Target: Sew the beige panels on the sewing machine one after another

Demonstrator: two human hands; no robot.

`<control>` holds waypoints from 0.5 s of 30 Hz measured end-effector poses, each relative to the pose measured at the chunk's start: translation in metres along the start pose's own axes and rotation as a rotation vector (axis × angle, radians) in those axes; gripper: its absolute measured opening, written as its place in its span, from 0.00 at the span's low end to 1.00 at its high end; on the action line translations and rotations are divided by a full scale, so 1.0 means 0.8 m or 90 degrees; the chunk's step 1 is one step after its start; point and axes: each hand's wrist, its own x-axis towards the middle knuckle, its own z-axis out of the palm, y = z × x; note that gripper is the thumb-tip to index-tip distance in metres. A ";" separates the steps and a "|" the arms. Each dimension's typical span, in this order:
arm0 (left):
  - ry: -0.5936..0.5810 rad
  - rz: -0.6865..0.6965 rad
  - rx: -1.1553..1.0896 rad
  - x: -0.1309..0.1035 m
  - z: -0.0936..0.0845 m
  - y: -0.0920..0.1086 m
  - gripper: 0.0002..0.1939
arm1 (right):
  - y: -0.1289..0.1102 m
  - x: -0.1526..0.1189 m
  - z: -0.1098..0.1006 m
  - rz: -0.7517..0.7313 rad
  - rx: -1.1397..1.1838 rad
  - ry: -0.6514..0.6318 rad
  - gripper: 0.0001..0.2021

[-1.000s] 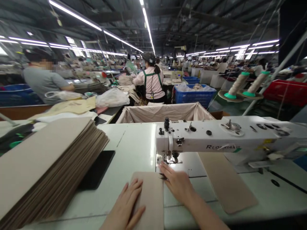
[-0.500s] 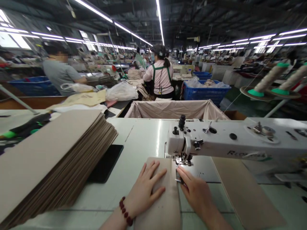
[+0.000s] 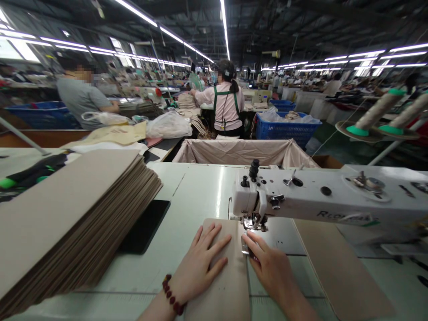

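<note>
A beige, round-cornered fabric panel [image 3: 222,292] lies lengthwise on the table, its far end beside the presser foot [image 3: 252,223] of a white sewing machine [image 3: 284,196]. Flat on the panel rests my left hand [image 3: 202,263], fingers spread and a dark red bead bracelet at the wrist. My right hand [image 3: 272,267] is closed at the panel's right edge, just in front of the presser foot. Its fingers hold a small shiny metal tool [image 3: 245,250], mostly hidden by the hand, so its kind is unclear.
A tall stack of beige panels [image 3: 90,191] stands left, partly over a black flat object [image 3: 145,227]. Another beige panel [image 3: 341,272] lies right, under the machine arm. Behind the table is a cloth-lined bin [image 3: 234,151]; thread cones [image 3: 376,111] stand at right. Two co-workers sit beyond.
The metal tool in my right hand has turned and sits against the panel's edge. My left hand stays flat on the panel with little movement. The co-worker ahead has reached an arm left.
</note>
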 end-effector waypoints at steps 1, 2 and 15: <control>0.001 0.001 -0.001 0.000 0.000 0.000 0.26 | 0.000 0.000 0.000 0.000 0.002 0.001 0.33; 0.002 0.004 -0.002 0.000 0.000 -0.001 0.26 | -0.001 0.001 0.000 0.001 0.005 0.002 0.34; -0.007 0.010 -0.023 -0.003 -0.007 -0.001 0.25 | -0.003 0.003 0.000 -0.003 0.031 0.018 0.34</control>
